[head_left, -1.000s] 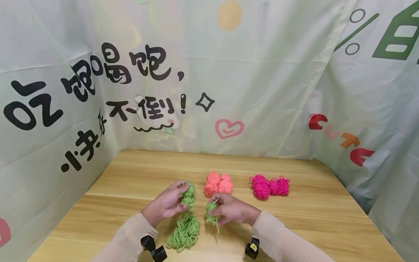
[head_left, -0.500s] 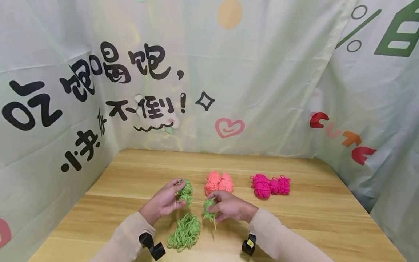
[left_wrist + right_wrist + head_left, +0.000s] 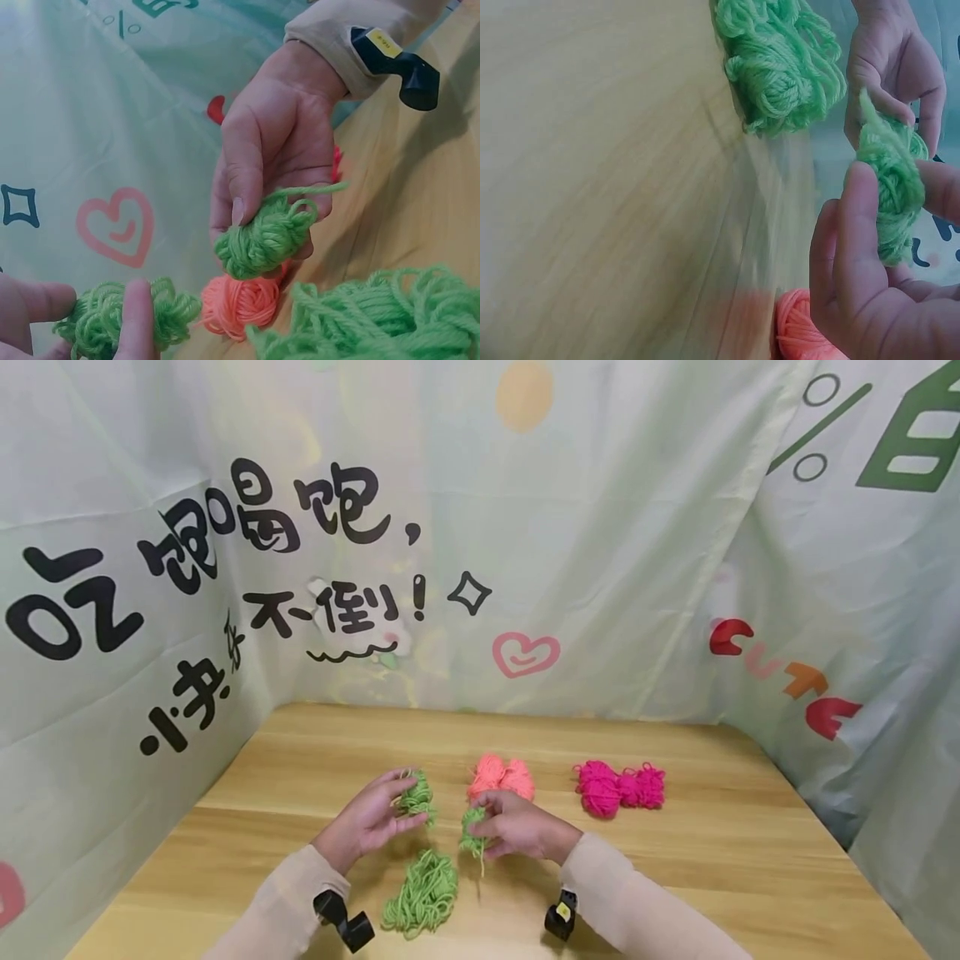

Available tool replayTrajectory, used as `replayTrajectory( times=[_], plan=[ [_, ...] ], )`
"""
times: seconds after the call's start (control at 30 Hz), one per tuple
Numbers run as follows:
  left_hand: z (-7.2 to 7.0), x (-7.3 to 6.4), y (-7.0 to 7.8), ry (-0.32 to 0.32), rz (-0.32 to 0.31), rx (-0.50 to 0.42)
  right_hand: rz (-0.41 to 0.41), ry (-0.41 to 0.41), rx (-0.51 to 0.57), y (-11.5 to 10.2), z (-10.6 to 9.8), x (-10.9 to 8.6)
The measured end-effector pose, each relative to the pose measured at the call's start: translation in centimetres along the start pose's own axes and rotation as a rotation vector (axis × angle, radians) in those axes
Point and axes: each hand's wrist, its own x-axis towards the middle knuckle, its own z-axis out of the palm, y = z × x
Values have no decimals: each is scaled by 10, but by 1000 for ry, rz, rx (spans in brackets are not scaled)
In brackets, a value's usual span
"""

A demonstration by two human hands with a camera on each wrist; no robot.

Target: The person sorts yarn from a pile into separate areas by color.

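Observation:
In the head view my left hand (image 3: pixel 369 820) grips a small bundle of green yarn (image 3: pixel 417 797) between thumb and fingers, raised over the table. Facing it, my right hand (image 3: pixel 521 827) pinches a second small green yarn bundle (image 3: pixel 262 241), from which a loose strand (image 3: pixel 482 864) hangs down. A gap separates the two bundles in the head view. Below them a larger heap of looped green yarn (image 3: pixel 422 895) lies on the table. The left wrist view shows my left fingers (image 3: pixel 137 322) spread around their looped bundle (image 3: pixel 97 316).
Two coral yarn balls (image 3: pixel 495 774) sit side by side behind my right hand, partly covered by it. Farther right lies a magenta yarn bundle (image 3: pixel 618 787). Printed cloth (image 3: pixel 600 543) hangs around the back and sides of the wooden table (image 3: pixel 712 852).
Both hands have shifted a little to the left and slightly away, each still holding its green bundle. The green heap and the coral and magenta yarn have stayed in place.

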Motion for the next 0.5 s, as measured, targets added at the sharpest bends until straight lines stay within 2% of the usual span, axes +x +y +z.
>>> replayTrajectory(
  times=[0.27,0.5],
  plan=[
    [-5,1,3,41,-24,15,2,18,-8,-2,0,8],
    [-14,3,5,25,-18,-57,-5,11,-5,-1,3,12]
  ],
)
